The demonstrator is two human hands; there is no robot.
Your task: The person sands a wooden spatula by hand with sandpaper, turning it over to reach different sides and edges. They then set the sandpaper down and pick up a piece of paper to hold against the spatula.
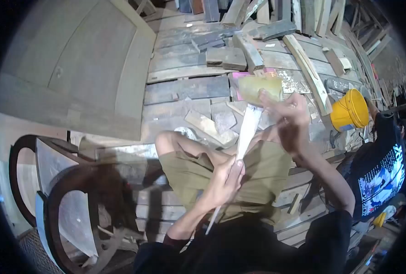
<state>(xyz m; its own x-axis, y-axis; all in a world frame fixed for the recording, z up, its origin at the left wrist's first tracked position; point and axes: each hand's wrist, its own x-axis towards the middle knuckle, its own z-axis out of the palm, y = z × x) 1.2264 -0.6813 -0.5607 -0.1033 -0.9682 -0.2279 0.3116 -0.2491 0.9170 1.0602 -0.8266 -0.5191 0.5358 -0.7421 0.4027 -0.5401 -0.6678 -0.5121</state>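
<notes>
My left hand (226, 180) is closed around a long, pale tapered wooden piece (248, 130). The wider white end points away from me, and a thin end runs back below my wrist toward my dark shirt. Just past that wide end, my right hand (289, 112) has its fingers pinched at the lower edge of a yellowish sheet (253, 86), slightly curved. Motion blurs the right fingers a little. Behind the sheet, part of something pink (236, 84) shows on the planks. My crossed legs in olive shorts (184, 173) lie beneath both hands.
Wood blocks (226, 57) and offcuts (207, 125) lie on the plank floor (184, 89). A yellow bucket (351, 109) stands at the right, beside another person (379, 169) in a dark shirt. Curved dark wooden frames (59, 214) and a large panel (89, 59) are at the left.
</notes>
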